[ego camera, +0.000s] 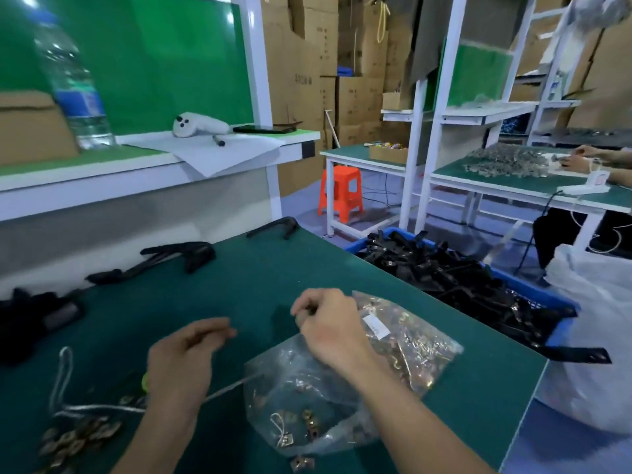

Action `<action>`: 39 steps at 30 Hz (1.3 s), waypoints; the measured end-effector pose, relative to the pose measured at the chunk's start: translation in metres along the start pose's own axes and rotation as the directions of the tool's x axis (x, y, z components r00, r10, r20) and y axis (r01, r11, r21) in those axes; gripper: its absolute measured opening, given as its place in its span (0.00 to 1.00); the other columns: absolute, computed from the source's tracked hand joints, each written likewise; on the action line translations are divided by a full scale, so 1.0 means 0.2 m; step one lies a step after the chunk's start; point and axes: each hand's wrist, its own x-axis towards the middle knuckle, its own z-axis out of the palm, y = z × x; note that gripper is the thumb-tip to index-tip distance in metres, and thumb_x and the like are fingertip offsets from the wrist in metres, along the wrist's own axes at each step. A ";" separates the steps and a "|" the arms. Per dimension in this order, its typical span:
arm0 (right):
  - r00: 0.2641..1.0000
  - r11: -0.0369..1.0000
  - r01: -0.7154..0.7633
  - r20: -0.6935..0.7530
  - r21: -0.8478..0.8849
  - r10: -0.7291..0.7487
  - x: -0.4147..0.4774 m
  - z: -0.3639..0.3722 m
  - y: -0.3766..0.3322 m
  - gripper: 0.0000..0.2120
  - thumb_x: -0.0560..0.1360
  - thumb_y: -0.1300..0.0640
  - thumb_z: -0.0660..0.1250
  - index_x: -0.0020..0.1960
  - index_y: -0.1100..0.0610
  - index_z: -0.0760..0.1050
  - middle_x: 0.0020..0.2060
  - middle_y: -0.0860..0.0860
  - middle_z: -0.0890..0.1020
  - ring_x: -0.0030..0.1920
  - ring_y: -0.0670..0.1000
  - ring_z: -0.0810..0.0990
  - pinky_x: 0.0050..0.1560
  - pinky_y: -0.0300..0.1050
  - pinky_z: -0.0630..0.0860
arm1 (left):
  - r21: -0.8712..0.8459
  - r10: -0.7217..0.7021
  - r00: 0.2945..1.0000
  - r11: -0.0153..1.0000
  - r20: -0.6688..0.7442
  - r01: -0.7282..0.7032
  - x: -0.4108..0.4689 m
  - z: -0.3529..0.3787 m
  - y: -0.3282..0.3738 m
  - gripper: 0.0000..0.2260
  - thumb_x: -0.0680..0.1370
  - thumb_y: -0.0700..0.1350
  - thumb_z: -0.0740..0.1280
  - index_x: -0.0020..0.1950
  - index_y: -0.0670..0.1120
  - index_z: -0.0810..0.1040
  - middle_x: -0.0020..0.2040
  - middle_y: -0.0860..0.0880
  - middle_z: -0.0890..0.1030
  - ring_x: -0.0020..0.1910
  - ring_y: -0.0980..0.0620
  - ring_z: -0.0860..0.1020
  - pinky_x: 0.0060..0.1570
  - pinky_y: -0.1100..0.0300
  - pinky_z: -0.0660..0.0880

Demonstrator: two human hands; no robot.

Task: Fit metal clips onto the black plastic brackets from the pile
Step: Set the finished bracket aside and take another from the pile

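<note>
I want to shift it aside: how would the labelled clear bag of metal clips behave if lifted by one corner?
Probably floppy: the clear bag is thin, crumpled film. Likely bottom-heavy, since the clips inside would slide to the low end. Some might spill; loose clips already lie nearby.

table dark green | brackets black | crate blue | stool orange (bright)

Your clear plastic clip bag lies on the green worktop; the blue plastic bracket crate stands right of it.
</note>
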 end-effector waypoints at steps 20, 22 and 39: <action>0.807 0.950 0.309 0.540 -0.042 -0.239 -0.14 1.08 -0.56 0.13 0.78 0.61 0.62 0.55 0.49 0.82 0.51 0.48 0.83 0.44 0.48 0.81 0.44 0.43 0.80 | 0.812 0.067 0.995 0.583 -0.078 0.025 -0.17 -1.07 -0.50 0.16 0.76 0.52 0.73 0.64 0.56 0.81 0.63 0.59 0.79 0.65 0.55 0.74 0.65 0.64 0.68; 0.776 0.938 0.340 0.583 -0.064 -0.241 -0.11 1.19 -0.65 0.15 0.79 0.63 0.63 0.60 0.50 0.80 0.58 0.51 0.82 0.48 0.52 0.80 0.51 0.49 0.81 | 0.780 0.082 0.994 0.626 -0.078 0.010 -0.17 -1.07 -0.50 0.09 0.75 0.50 0.75 0.55 0.58 0.86 0.55 0.64 0.79 0.60 0.57 0.76 0.59 0.68 0.68; 0.612 0.580 0.746 0.679 -0.327 -0.405 0.21 2.11 -1.25 0.37 0.73 0.67 0.66 0.78 0.53 0.56 0.70 0.57 0.67 0.69 0.62 0.68 0.69 0.55 0.64 | 0.689 0.195 0.962 0.725 -0.192 -0.009 -0.18 -1.06 -0.53 0.07 0.67 0.53 0.77 0.43 0.59 0.82 0.37 0.60 0.81 0.37 0.61 0.73 0.39 0.75 0.61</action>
